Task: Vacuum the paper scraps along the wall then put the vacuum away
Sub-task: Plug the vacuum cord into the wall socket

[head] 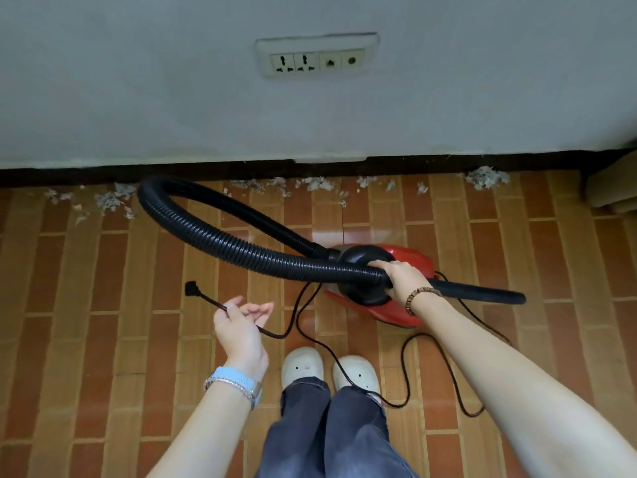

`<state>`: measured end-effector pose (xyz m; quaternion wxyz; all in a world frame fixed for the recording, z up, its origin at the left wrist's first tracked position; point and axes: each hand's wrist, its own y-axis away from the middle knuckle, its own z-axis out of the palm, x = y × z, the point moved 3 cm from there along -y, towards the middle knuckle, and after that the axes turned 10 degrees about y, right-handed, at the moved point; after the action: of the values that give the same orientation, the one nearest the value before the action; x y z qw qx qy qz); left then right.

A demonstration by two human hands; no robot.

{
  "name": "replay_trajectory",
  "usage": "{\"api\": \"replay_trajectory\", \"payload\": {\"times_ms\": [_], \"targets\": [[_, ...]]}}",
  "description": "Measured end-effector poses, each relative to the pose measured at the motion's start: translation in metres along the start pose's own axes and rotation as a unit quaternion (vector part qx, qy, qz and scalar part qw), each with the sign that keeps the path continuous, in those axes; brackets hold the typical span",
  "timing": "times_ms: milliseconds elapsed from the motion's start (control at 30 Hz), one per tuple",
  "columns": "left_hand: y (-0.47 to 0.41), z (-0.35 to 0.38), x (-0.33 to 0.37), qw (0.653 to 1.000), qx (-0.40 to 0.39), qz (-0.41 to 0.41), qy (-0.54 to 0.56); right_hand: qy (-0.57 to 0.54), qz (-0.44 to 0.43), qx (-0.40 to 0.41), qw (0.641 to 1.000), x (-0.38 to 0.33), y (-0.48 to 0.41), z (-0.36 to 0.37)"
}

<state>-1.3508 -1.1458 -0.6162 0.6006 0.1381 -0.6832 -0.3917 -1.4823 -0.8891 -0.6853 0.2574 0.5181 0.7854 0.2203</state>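
A red canister vacuum [412, 258] sits on the brick-pattern floor. Its black ribbed hose [193, 229] loops left toward the wall and back. My right hand [403, 279] grips the hose where it meets the rigid black nozzle tube [482, 293], just above the vacuum body. My left hand [241, 322] holds the black power cord [303, 334] a little behind its plug [191, 289], which sticks out to the left, unplugged. Shredded paper scraps [317, 183] lie along the dark skirting, with clumps at the left [110, 200] and the right [486, 177].
A wall socket plate [315, 60] with two outlets sits above the scraps. The cord trails in loops over the floor and across my white slippers [356, 374]. A beige box-like object [612, 188] stands at the right by the wall.
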Motion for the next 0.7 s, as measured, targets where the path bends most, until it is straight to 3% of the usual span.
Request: {"api": "replay_trajectory", "payload": {"times_ms": [433, 700], "targets": [[-0.010, -0.042, 0.017, 0.999, 0.038, 0.026, 0.006, -0.014, -0.022, -0.047, 0.999, -0.053, 0.014, 0.050], [-0.008, -0.083, 0.009, 0.995, 0.101, 0.002, 0.021, -0.050, -0.044, -0.058, 0.996, -0.070, 0.026, 0.062]]}}
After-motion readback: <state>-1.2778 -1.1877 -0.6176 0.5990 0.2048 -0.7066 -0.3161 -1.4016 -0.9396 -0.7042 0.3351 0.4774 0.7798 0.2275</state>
